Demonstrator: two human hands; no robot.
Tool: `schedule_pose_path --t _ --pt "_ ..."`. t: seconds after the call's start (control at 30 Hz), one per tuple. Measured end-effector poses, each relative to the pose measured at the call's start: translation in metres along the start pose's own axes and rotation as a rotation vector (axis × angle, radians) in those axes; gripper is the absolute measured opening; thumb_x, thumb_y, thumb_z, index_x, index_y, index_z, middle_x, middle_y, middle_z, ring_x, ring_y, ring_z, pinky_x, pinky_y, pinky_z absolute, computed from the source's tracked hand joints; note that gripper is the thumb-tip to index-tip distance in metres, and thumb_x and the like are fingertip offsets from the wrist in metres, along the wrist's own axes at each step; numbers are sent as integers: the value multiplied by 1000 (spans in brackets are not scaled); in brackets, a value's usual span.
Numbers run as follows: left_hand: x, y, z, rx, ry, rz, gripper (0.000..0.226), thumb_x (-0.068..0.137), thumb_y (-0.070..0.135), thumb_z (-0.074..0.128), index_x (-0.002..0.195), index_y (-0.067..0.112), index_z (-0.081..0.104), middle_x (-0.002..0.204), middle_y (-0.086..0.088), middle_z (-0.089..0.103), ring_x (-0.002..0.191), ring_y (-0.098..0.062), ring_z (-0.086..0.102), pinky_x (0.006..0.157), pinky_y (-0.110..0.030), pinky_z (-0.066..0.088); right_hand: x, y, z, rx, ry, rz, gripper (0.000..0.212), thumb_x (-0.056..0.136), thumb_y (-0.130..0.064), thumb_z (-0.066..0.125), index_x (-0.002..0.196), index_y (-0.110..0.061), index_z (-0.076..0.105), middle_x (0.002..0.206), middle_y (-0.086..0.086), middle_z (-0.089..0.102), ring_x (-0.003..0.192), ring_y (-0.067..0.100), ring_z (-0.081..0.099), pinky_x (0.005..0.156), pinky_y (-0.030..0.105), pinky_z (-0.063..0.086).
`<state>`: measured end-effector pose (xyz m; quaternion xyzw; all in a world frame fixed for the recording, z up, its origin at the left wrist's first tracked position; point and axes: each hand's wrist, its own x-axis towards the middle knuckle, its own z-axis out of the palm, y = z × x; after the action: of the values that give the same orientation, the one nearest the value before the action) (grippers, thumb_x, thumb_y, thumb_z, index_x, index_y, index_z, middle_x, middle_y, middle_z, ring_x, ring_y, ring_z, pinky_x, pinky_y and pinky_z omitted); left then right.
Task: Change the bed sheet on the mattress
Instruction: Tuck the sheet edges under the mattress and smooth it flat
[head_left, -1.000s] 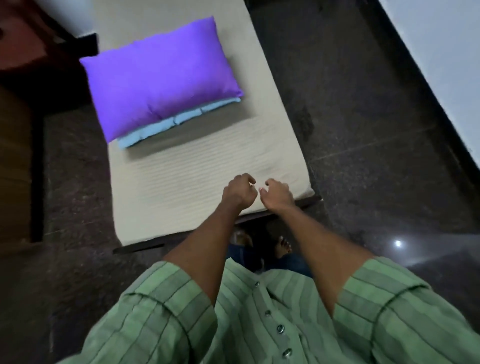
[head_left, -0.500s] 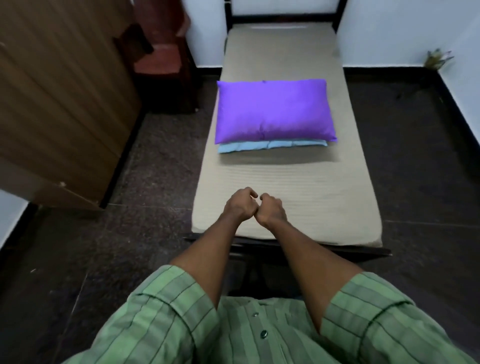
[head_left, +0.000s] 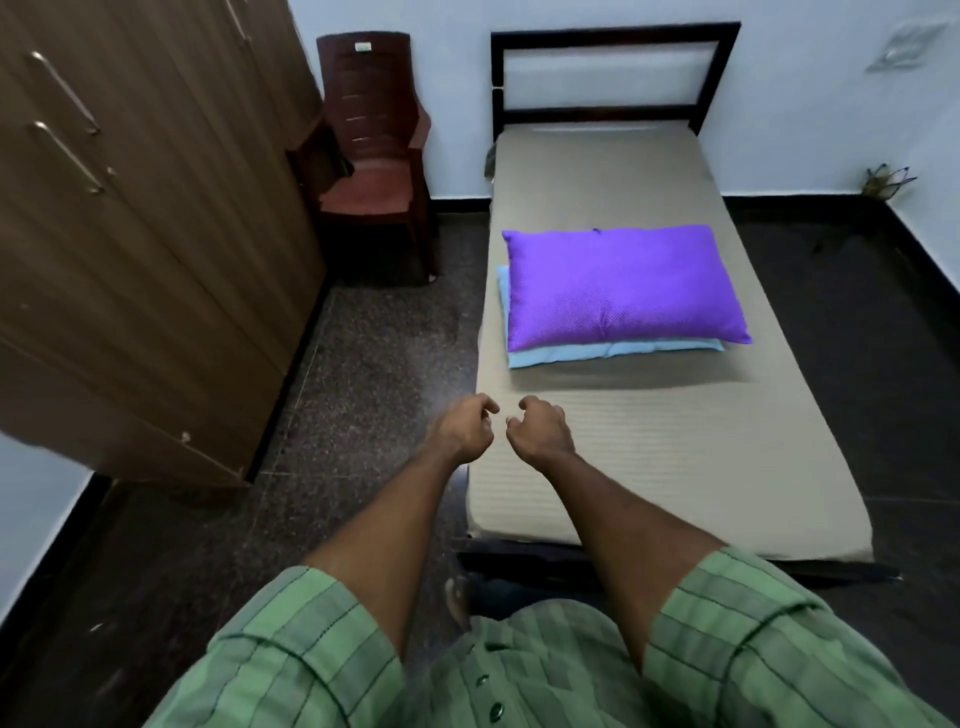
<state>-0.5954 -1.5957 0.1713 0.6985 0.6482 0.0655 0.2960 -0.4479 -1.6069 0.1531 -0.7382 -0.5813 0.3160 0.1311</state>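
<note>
Left hand (head_left: 464, 430): held out in the air, fingers curled, nothing gripped.
Right hand (head_left: 540, 433): just beside the left, apart from it, fingers curled, nothing held.
Mattress (head_left: 675, 467): seen below and beyond both hands, covered in beige.
Purple pillow (head_left: 621, 286): laid further off, beyond the right hand, on a folded light blue sheet (head_left: 561, 354).
Chair (head_left: 371, 156): placed far off, beyond the left hand.
</note>
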Motion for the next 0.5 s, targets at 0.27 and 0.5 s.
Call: schedule_pose_path --t 0.27,0.5 --pt "126 -46 -79 253 -51 261 32 97 21 55 129 27 61 129 0 62 121 -22 59 103 -38 49 124 -56 45 202 136 188 41 95 -34 55 128 -10 64 127 13 67 124 36 56 101 41 49" --pt "240 -69 -119 229 -185 417 45 93 12 55 138 16 59 138 -8 61 129 -26 54 110 -36 42 223 -104 58 420 275 425 37 95 -31 55 124 -11 65 124 19 67 118 39 59 97 41 51"
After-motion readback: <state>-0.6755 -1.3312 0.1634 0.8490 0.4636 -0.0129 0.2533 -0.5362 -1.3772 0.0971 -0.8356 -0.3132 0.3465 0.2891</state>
